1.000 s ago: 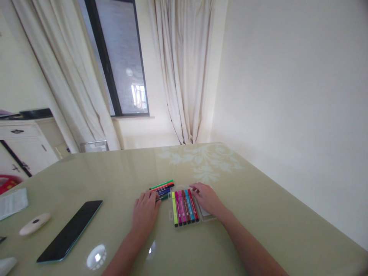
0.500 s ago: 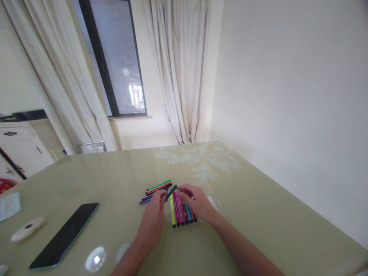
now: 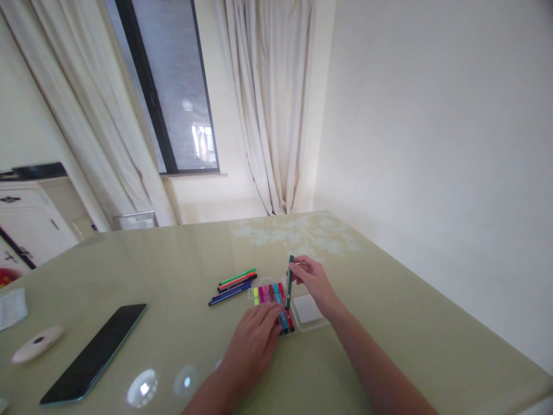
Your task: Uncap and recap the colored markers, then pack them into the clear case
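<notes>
- One phone [image 3: 95,353] lies toward the left edge of the table [image 3: 181,259], with one white oval device [image 3: 38,344] farther left.
- Your left hand [image 3: 256,334] lies over the near part of the clear case [image 3: 261,281], fingers across its markers; I cannot tell whether it grips anything.
- The case, between the phone and the table's right edge, shows six markers [image 3: 266,293] in a row: yellow, magenta, pink, brown, light blue, red.
- The clear lid [image 3: 311,328], on the right, holds one white card [image 3: 307,309].
- Your right hand [image 3: 311,281] pinches one dark green marker [image 3: 289,288] nearly upright, above the case's right side.
- Left of the case lie loose markers [image 3: 233,286]: one green, one orange, at least two darker.
- Past the table's far edge, two curtains [image 3: 276,104] flank one window [image 3: 175,86].
</notes>
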Demonstrator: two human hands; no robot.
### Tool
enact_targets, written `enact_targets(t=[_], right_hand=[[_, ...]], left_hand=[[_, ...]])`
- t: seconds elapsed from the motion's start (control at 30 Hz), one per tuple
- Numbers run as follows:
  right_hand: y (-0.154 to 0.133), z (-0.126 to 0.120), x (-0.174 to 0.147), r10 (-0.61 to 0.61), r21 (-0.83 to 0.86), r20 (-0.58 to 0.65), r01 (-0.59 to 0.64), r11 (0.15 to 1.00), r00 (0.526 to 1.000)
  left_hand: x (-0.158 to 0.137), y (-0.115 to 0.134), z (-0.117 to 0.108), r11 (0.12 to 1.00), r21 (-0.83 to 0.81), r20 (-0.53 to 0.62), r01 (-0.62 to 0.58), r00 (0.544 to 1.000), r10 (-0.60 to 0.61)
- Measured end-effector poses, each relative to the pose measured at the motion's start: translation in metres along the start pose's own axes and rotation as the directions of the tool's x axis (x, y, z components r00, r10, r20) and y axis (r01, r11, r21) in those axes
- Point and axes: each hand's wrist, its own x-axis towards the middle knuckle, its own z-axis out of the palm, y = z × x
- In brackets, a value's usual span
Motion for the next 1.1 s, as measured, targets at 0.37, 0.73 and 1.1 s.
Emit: enact_targets(t=[0.37,0.73,1.1], right_hand=[[0.028,-0.014,0.005,0.093,-0.504,0.147,-0.006,0.864,0.985],[0.022,-0.018,0.010,0.076,-0.459,0.101,-0.021,0.888,0.992],[0.021,-0.007,-0.003,-0.008,-0.738,0.260,0.204,0.643,0.966]], left_hand=[[-0.001,0.004,0.012,0.929,0.350,0.162,-0.122,0.984,0.068],[-0.004,0.001,0.018,0.911,0.390,0.184,-0.136,0.981,0.067],[-0.004,0.003,0.018,0.928,0.358,0.197,-0.103,0.980,0.033]])
